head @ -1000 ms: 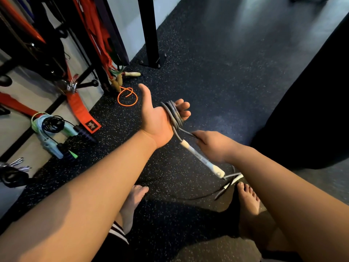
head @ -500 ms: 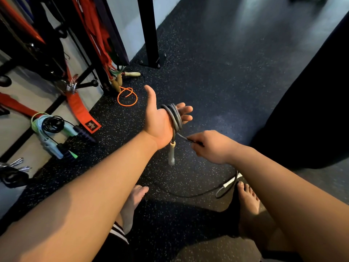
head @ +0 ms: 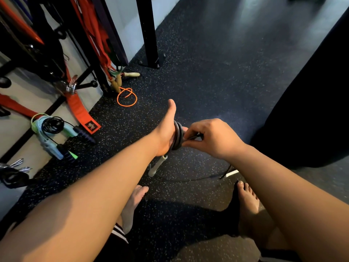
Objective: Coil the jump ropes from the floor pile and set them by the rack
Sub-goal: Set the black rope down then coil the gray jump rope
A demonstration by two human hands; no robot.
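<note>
Grey jump rope (head: pixel 177 138) is wound in coils round the left hand (head: pixel 165 132). The thumb points straight up. The fingers are mostly hidden behind the coils, so their curl cannot be told. Just right of the left hand, the right hand (head: pixel 212 138) pinches a rope strand. A white handle (head: pixel 157 166) hangs below the left hand.

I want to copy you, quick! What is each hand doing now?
Left hand: holding the jump rope coiled round it.
Right hand: pinching the same rope's loose strand.
</note>
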